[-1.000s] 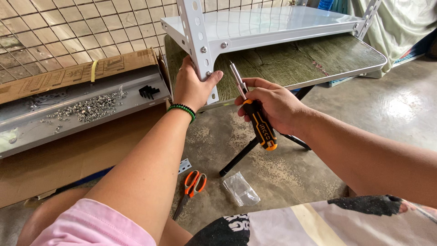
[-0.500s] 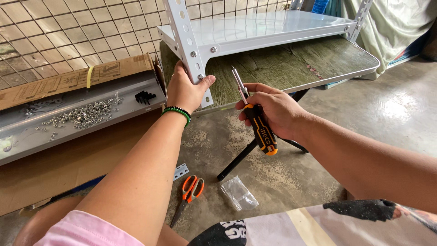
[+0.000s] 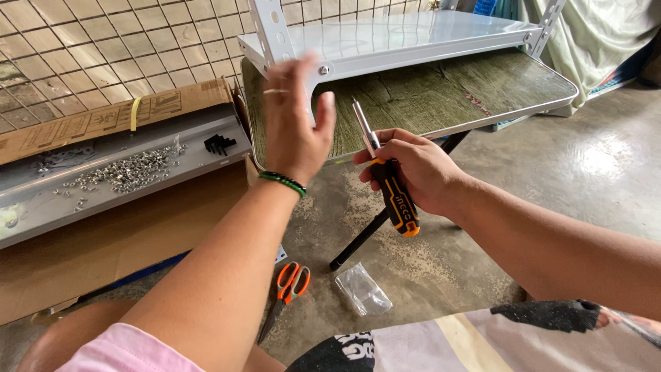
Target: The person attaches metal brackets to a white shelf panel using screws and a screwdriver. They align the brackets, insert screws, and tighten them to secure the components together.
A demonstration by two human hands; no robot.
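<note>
Released from the slotted white upright [image 3: 270,31], the left hand [image 3: 295,127] now hovers open; the right hand [image 3: 413,169] grips the screwdriver [image 3: 389,182] beside the shelf [image 3: 413,34]. Unsupported, the frame could tip.

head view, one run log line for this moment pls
left hand: open, blurred, by slotted post | right hand: holds screwdriver | floor: scissors

Scissors [image 3: 286,293] lie left of a plastic bag [image 3: 363,289], below the shelf [image 3: 385,38].
</note>
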